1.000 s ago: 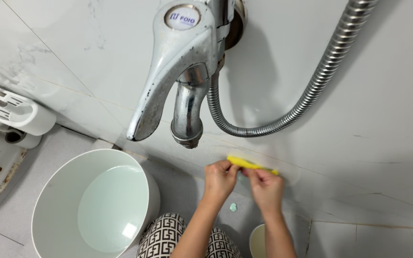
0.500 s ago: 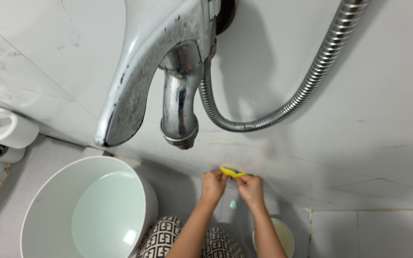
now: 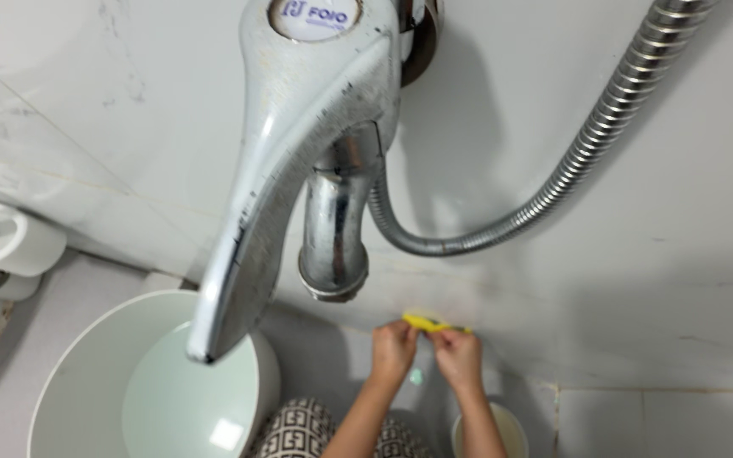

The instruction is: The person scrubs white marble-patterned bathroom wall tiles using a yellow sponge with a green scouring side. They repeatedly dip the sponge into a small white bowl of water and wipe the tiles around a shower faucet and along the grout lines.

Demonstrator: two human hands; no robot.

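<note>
both hands [image 3: 426, 352] pinching yellow strip [image 3: 431, 322], tiled wall [image 3: 638, 280]

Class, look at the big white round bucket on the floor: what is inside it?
The white round bucket holds clear, pale water, with a bright reflection near its bottom. The chrome tap lever overhead covers part of the rim and water.

I see a chrome tap [image 3: 332, 229] hanging large in front of my camera, its long lever handle [image 3: 282, 170] scuffed and spotted. A ribbed metal shower hose [image 3: 587, 144] curves away from it along the white tiled wall [image 3: 638, 280]. Below sits a white bucket [image 3: 53, 399] (water inside), with a smaller cream tub [image 3: 515, 424] farther right.
</note>
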